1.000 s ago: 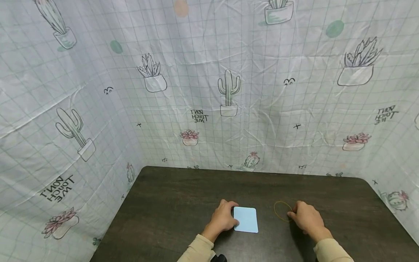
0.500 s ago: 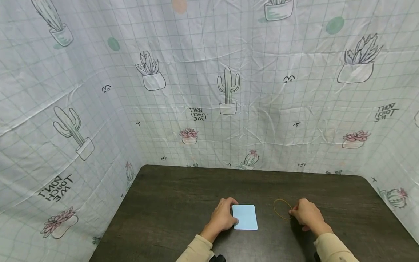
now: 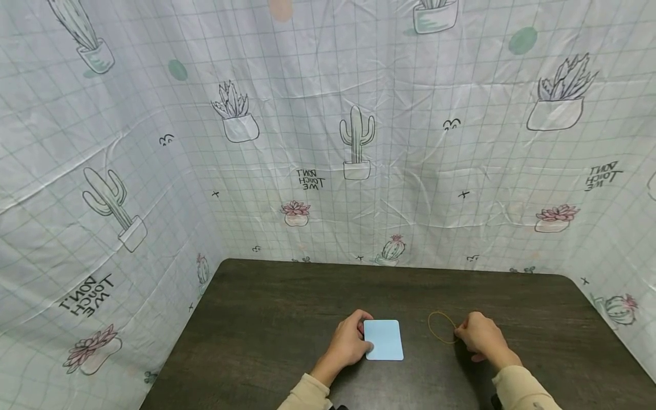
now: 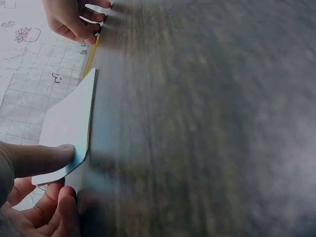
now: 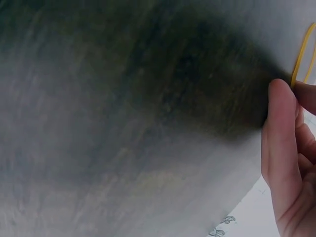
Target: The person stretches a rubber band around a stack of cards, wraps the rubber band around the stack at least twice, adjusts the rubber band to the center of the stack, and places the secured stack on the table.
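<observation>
Light-blue card point(image 3: 384, 340), square and thin, lies at the right of the left hand point(image 3: 347, 343), above or on the bench point(image 3: 287, 319); whether its underside touches the wood, I cannot tell. That left hand is the nearer of the two hands, touching the card's left side: its thumb presses on the face near the edge while curled fingers come up under it, so the card is pinched.

Off the card's right side, and apart from it, is a thin yellow loop point(image 4: 92, 55), set slightly farther from the person than the card's middle. Farther right again from the card, the right hand point(image 3: 483, 336) pinches the loop between thumb and forefinger at its right side. So the loop stands between the card and the right hand. Being square, the card shows no long axis; the loop looks oval, its longer axis slanting from far left to near right.

Counted: one card, one loop, two hands, two beige sleeves point(image 3: 307, 393), one bench, with patterned cloth point(image 3: 410, 199) beyond the card.
</observation>
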`<state>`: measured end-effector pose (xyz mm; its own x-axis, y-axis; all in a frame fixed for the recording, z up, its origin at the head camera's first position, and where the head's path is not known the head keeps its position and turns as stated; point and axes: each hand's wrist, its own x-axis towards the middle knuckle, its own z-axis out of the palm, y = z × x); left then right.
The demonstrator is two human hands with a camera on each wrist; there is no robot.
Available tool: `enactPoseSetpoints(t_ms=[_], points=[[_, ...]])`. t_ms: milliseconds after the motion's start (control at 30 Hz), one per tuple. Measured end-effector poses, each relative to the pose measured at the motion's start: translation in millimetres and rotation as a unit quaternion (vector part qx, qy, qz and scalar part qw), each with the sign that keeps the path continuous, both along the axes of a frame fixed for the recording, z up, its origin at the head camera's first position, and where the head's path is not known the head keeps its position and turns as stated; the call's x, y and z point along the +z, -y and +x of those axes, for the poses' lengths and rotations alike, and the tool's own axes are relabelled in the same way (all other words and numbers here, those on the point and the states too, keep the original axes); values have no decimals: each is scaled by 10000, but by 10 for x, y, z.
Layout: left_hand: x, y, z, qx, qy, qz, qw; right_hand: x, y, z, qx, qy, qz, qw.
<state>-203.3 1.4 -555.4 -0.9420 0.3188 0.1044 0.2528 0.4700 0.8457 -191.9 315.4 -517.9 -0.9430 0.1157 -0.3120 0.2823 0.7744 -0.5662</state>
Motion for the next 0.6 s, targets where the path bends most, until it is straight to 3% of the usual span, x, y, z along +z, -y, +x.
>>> enactPoseSetpoints(t_ms=[133,300,400,600], points=[[-20,23,-13,-131,44,367,9992,-10,-25,20,-14,-58,-146,9999],[-26,69,-61,-316,404,1062,9930,-6,-47,33,-34,-129,-359,9993],[-23,109,-89,-312,900,1626,9821,11,-43,42,-50,-138,-453,9989],[-43,168,-101,-277,1836,2534,9494,31,-30,84,-12,-172,-526,9985]])
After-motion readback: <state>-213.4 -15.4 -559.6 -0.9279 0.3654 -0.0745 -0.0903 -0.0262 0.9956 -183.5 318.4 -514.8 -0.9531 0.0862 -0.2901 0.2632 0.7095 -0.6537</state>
